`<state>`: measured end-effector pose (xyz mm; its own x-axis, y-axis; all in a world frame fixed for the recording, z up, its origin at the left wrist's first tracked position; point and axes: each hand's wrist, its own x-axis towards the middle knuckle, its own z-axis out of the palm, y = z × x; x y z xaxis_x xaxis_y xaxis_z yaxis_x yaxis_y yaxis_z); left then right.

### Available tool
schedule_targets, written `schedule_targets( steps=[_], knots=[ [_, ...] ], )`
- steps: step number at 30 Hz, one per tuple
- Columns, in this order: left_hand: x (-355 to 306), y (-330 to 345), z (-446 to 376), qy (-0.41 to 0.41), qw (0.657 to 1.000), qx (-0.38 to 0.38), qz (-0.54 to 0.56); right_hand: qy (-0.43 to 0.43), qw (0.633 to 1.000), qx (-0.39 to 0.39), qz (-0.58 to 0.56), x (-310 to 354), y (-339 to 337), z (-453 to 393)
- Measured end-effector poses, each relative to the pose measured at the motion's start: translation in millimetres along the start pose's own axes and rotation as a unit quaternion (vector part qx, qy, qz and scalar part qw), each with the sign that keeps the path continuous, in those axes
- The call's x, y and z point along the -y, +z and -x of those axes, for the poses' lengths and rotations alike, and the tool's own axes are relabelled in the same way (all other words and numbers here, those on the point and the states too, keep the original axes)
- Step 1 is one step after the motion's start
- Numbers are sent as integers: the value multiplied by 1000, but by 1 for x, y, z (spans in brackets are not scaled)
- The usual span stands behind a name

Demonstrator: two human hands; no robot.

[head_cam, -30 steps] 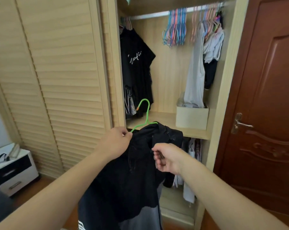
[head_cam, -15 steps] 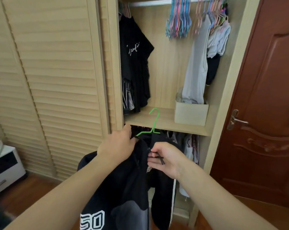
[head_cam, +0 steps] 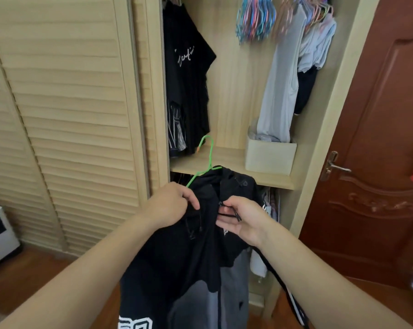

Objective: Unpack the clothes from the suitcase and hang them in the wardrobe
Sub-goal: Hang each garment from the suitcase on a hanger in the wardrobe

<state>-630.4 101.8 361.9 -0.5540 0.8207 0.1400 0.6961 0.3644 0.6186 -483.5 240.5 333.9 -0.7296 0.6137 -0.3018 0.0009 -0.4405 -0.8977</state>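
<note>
Over the last second the black hooded garment with grey panels and white printed numerals [head_cam: 191, 252] has gone from bunched and sagging, with one shoulder slipping off, to sitting higher on the thin green wire hanger [head_cam: 206, 160], whose hook again stands up clear above the collar. By my reading the garment is now nearly seated on the hanger, and lifting it to the wardrobe rail is the step left.

The left hand [head_cam: 171, 206] is clenched round the hanger's left shoulder and the cloth over it, knuckles up, forearm reaching forward. The right hand [head_cam: 242, 218], just right of that grip and palm turned inward, pinches the black drawstring [head_cam: 229, 213] and the fabric edge at the neckline. The garment hangs below both grips, in front of the open pale wooden wardrobe [head_cam: 229, 160], beneath its shelf level.
</note>
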Motion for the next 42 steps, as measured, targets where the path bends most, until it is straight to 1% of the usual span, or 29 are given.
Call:
schedule_targets(
  steps=[2, 3, 4, 7, 10, 11, 13, 14, 15, 17, 19, 20, 22, 23, 24, 26, 27, 28, 30, 32, 33, 34, 37, 39, 42],
  knots=[
    [-3, 10, -5, 15, 987, -75, -140, 1, 1000, 4, -15, 9, 2, -11],
    [-6, 16, -7, 30, 976, -107, -187, 2, 1000, 10, -24, 14, 6, -17],
    [-7, 21, -11, 36, 969, -120, -215, 1, 999, 15, -32, 19, 10, -23],
    [-8, 33, -33, 22, 961, -122, -247, -8, 999, 46, -25, 35, 22, -45],
    [-6, 30, -67, -8, 952, -148, -267, -5, 995, 99, 11, 52, 27, -70],
    [-6, 30, -78, -4, 950, -159, -270, -7, 994, 93, 49, 57, 26, -80],
    [-10, 35, -101, 9, 944, -184, -275, -15, 991, 34, 129, 66, 19, -102],
    [-14, 38, -113, 12, 941, -196, -277, -7, 990, 17, 139, 72, 13, -112],
    [-19, 43, -125, 12, 936, -205, -287, 21, 992, 22, 119, 79, 6, -121],
    [-28, 57, -148, 12, 917, -216, -335, 89, 994, 49, 28, 98, -8, -139],
    [-38, 73, -165, 32, 895, -208, -393, 122, 990, 52, -52, 120, -20, -158],
    [-44, 79, -171, 42, 890, -201, -407, 128, 987, 47, -80, 128, -25, -169],
    [-49, 85, -184, 58, 891, -202, -402, 125, 983, 42, -124, 138, -36, -187],
    [-47, 86, -191, 60, 899, -206, -383, 119, 982, 41, -139, 140, -40, -194],
    [-42, 82, -196, 42, 918, -207, -336, 108, 983, 43, -140, 141, -44, -199],
    [-32, 59, -203, -24, 975, -156, -159, 83, 991, 56, -84, 135, -48, -203],
    [-24, 43, -204, -59, 988, -129, -58, 75, 994, 70, -33, 129, -48, -203],
    [-18, 27, -202, -89, 989, -112, 18, 70, 994, 84, 20, 123, -46, -200],
    [-2, -1, -192, -143, 977, -98, 121, 55, 988, 101, 100, 111, -39, -197],
    [5, -20, -177, -167, 963, -76, 198, 34, 986, 103, 127, 103, -27, -196],
    [7, -26, -170, -166, 962, -72, 204, 23, 986, 103, 129, 101, -20, -194],
    [10, -30, -166, -161, 966, -79, 186, 5, 986, 101, 134, 98, -11, -192],
    [14, -33, -155, -162, 975, -126, 79, -49, 984, 107, 132, 88, 15, -182],
    [15, -31, -148, -151, 977, -148, 29, -30, 988, 137, 71, 81, 33, -174],
    [17, -26, -130, -139, 979, -130, -71, 8, 986, 165, 1, 69, 61, -159]
  ],
)
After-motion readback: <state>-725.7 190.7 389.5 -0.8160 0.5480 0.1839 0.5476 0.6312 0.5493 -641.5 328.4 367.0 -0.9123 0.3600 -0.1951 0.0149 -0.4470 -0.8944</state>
